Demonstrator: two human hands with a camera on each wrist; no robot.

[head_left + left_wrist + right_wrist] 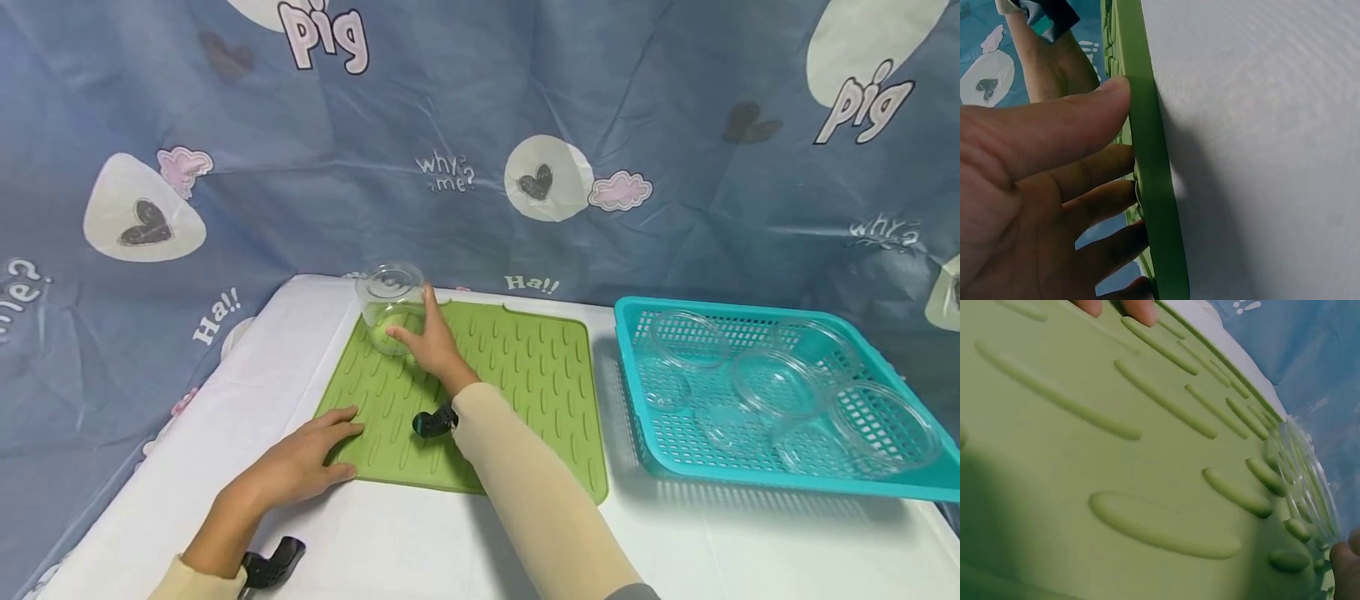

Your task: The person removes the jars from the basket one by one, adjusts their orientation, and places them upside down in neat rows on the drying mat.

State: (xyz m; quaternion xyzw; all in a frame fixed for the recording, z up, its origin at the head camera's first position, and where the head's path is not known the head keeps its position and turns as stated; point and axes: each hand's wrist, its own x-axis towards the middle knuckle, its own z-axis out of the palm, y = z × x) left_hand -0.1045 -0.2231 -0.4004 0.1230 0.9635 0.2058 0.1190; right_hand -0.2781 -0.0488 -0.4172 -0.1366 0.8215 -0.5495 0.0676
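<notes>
A clear plastic bowl (382, 312) stands at the far left corner of the green ridged mat (517, 400), its narrower ringed end seemingly uppermost. My right hand (433, 340) grips it from the right, thumb on the near side and fingers toward the back. The bowl's rim (1311, 481) shows at the edge of the right wrist view, close to a fingertip. At the mat's near left corner rests my left hand (303, 458), fingers spread and loosely extended. In the left wrist view, its thumb (1079, 125) and fingers touch the mat's edge.
To the right of the mat stands a turquoise perforated basket (750, 477) holding several clear plastic bowls (776, 382). White cloth (375, 546) covers the table. A blue printed cloth (480, 242) hangs behind and along the left side.
</notes>
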